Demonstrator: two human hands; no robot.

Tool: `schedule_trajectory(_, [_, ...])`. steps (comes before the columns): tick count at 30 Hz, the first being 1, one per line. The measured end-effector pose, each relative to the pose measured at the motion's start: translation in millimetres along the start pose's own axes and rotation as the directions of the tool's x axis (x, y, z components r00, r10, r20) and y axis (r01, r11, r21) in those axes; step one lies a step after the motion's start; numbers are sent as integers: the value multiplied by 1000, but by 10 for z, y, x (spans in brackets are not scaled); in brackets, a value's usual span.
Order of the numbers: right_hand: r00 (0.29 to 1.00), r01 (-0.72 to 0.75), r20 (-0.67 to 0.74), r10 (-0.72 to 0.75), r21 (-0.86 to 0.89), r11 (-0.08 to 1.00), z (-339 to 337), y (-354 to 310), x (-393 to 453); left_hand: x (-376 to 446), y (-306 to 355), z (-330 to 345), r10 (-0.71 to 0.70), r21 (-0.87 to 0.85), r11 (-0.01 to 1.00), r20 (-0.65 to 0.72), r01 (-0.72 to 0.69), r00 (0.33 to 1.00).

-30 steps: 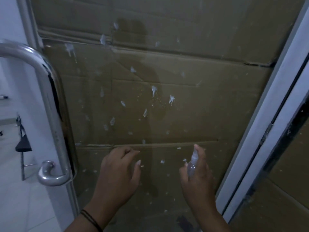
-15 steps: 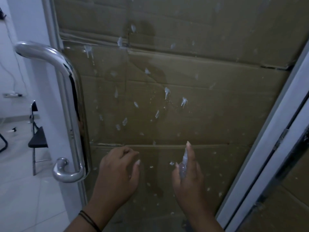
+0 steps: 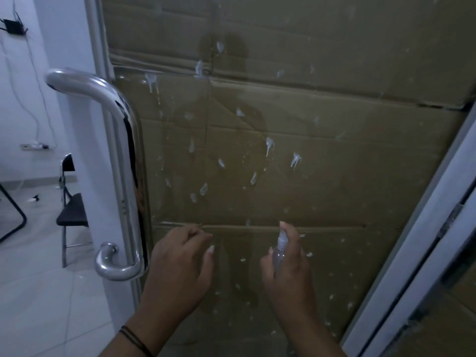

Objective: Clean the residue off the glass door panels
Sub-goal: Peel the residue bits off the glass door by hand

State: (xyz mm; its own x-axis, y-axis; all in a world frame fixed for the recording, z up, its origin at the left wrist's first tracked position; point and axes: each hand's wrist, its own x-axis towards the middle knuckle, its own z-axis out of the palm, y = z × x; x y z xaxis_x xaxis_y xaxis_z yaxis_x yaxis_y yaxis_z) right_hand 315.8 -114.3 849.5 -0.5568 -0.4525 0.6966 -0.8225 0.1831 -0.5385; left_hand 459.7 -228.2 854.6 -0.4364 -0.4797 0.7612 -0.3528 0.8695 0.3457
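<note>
Hands unmoved; right hand (image 3: 288, 269) grips spray bottle (image 3: 279, 249), mostly hidden; left hand (image 3: 180, 269) fingers relaxed.

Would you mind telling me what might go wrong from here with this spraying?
The right hand holds only a small spray bottle; no cloth is visible, so sprayed liquid may streak down the glass panel. Overspray could also spot the steel door handle beside the left hand.
</note>
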Motion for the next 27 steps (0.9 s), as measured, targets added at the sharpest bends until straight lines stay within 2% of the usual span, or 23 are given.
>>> schedule_trajectory(9, [995, 87, 50, -92, 86, 992, 144, -168, -70, -72, -114, -43, -28, 12, 1000, -26, 28, 999])
schedule_trajectory(17, [986, 152, 60, -157, 89, 984, 377, -446, 85, -138, -203, -231, -91, 33, 995, -56, 93, 994])
schedule_trajectory(27, [985, 111, 113, -129, 154, 982, 554, -406, -38, -270, -360, -404, -143, 111, 983, -26, 145, 989])
